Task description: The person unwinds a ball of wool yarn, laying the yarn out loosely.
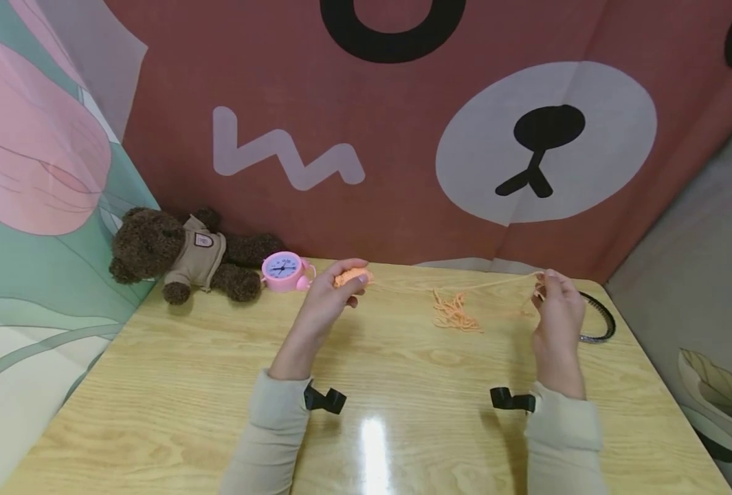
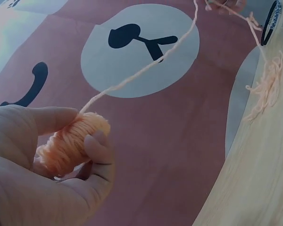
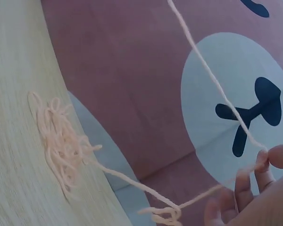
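My left hand (image 1: 335, 285) grips a small wound bundle of orange yarn (image 2: 75, 143), thumb on one side and curled fingers on the other. From the bundle a single yarn strand (image 2: 141, 70) stretches across to my right hand (image 1: 557, 306), which pinches it between thumb and fingertip. Below that pinch the strand hangs with a small tangle (image 3: 167, 214), then runs down to a loose heap of yarn (image 1: 455, 313) on the table between the hands. Both hands are raised above the tabletop.
On the wooden table (image 1: 415, 385), a brown teddy bear (image 1: 198, 254) lies at the back left beside a pink alarm clock (image 1: 282, 270). A black hoop-shaped band (image 1: 607, 320) lies behind the right hand. A printed cloth (image 1: 396, 172) hangs along the table's back edge.
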Demonstrator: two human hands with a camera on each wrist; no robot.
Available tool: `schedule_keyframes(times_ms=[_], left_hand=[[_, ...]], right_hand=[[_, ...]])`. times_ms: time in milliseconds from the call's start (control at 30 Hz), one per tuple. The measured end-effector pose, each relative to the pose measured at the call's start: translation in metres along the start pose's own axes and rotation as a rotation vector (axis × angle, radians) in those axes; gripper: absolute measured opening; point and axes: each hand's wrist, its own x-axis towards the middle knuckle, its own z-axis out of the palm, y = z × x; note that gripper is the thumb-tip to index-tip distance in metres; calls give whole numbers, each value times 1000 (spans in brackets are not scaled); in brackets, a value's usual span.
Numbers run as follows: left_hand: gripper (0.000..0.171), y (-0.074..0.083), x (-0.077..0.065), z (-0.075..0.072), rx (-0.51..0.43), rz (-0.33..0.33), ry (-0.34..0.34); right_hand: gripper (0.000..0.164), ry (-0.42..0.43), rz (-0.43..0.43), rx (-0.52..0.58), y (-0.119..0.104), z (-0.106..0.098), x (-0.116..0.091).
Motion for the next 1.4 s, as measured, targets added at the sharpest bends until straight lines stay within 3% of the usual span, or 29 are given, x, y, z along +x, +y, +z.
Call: schedule_keyframes(times_ms=[133,300,433,633,733,900,1167,1300,1400], left_hand=[[31,-1,0,2,9,23,-33],[32,-3,0,5,28,48,-85],[30,-4,-1,8,59,58,-149],[26,-7,-3,13,139,65,-289],[22,-7,-4,14,149,87,-332],[14,-8,-5,15,112,101,-368],[24,-6,-6,15,84,98,-371],[32,-6,-5,14,92,84,-355],[35,-6,-4,13,82,62,-300]], right_hand=[[17,9,-20,-77,1,4,-1],[20,-96,-60,-31,4,12,-9],[29,-332,-117,-90,9,23,-19],[45,-767,-225,-455,17,37,-33],[44,-895,-263,-581,19,45,-43],[44,-1070,-271,-638,24,55,-55],[52,-1181,-171,-683,34,66,-65],[41,-1185,-182,-743,35,68,-68],[32,-1149,-215,-768,32,67,-67]])
